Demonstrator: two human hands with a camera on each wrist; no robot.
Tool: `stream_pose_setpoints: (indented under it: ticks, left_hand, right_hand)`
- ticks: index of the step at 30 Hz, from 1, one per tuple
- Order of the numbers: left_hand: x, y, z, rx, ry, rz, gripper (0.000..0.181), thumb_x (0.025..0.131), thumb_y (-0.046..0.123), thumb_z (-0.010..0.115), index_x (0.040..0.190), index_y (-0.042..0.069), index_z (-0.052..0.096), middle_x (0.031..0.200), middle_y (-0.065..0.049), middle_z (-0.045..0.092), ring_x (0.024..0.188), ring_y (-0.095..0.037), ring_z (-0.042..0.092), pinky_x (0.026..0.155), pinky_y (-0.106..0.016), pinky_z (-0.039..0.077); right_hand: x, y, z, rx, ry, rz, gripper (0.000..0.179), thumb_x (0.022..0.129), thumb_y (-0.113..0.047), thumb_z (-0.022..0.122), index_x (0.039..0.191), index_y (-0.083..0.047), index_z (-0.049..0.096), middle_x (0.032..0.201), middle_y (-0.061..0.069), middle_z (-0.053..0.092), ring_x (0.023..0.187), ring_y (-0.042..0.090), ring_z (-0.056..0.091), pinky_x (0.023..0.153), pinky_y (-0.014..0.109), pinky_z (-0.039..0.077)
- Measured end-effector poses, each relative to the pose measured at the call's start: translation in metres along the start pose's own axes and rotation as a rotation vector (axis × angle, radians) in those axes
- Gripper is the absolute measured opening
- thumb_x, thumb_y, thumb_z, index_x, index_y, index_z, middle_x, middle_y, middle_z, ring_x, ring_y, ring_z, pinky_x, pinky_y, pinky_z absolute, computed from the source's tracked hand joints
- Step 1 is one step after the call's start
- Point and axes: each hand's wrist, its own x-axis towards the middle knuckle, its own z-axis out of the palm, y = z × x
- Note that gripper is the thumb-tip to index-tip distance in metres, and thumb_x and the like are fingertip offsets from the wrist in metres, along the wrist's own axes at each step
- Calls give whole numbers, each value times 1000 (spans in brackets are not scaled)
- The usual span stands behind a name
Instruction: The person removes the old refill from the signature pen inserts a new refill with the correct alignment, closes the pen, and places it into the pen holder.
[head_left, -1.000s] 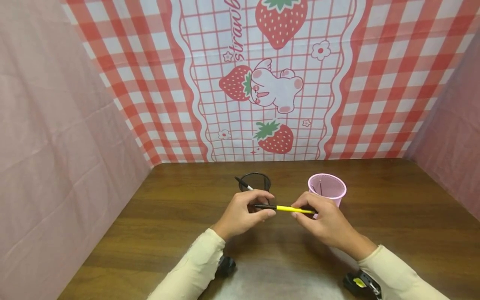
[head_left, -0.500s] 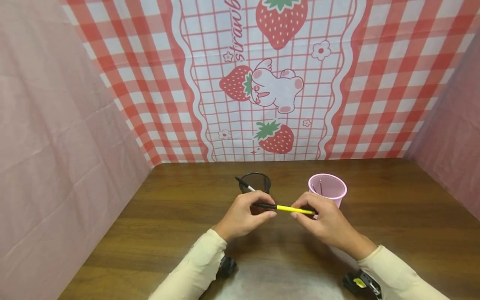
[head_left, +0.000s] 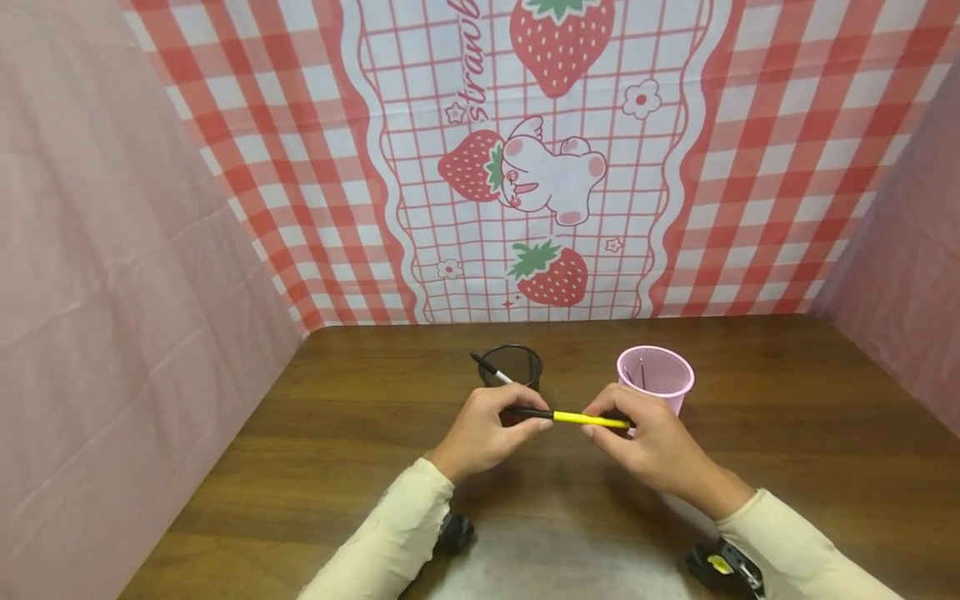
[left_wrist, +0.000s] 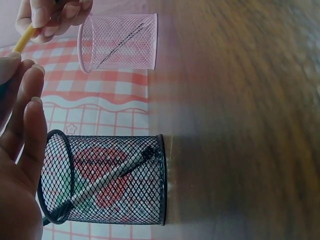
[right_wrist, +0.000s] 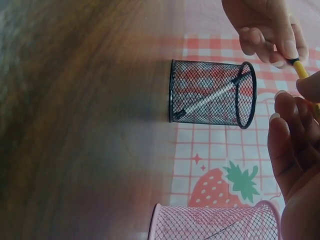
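A slim pen (head_left: 577, 417), black at its left part and yellow at its right, lies level between both hands above the table. My left hand (head_left: 483, 429) pinches the black part between thumb and fingertips. With thumb and fingers my right hand (head_left: 648, 437) pinches the yellow part. Behind the left hand stands a black mesh pen cup (left_wrist: 107, 180), and a white pen with black ends (left_wrist: 102, 182) leans inside it. A pink mesh pen cup (head_left: 656, 375) stands behind the right hand, holding a thin dark stick-like item (left_wrist: 120, 45).
The brown wooden table (head_left: 300, 467) runs back to a red-and-white checked cloth (head_left: 315, 167) with strawberry prints. Pink cloth walls (head_left: 112, 292) flank it on both sides. Black wrist camera mounts (head_left: 453, 533) hang under the sleeves.
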Motion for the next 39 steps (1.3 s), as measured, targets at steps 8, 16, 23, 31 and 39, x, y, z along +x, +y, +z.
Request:
stream_pose_setpoints:
  ticks: [8,16,23,31,39]
  left_hand:
    - [0,0,0,9,-10,-25,12,90,11,77,99,6,72,86,1,71,69,-2,63,62,-28,58]
    - [4,36,-4,-50,-18,-61,9,88,-6,73,96,-7,69,80,-15,72,59,-22,66,54,-31,57]
    - [3,33,-3,-75,-23,-73,6,90,-6,71,95,-8,69,77,-17,71,58,-35,67,54,-32,58]
    - [4,33,-4,-72,-25,-59,5,91,-4,70,95,-7,70,75,-17,71,57,-33,66,55,-27,58]
    - [4,28,-4,-66,-37,-40,6,91,-3,70,95,-7,71,75,-17,71,55,-29,66,55,-26,57]
  right_hand:
    - [0,1,0,-7,4,8,32,79,6,80,94,-19,68,85,-13,63,71,6,56,58,20,46]
    - [-2,2,2,-11,6,8,34,78,8,79,94,-19,67,86,-13,63,71,6,57,58,21,48]
    - [-2,2,3,-8,6,8,34,78,9,79,94,-19,67,86,-12,62,71,6,57,57,21,47]
    - [-2,2,2,-5,3,15,33,78,8,79,94,-18,67,85,-12,62,71,6,57,57,21,47]
    - [-1,1,1,-1,6,4,34,78,8,79,94,-19,67,86,-12,63,72,6,57,58,21,47]
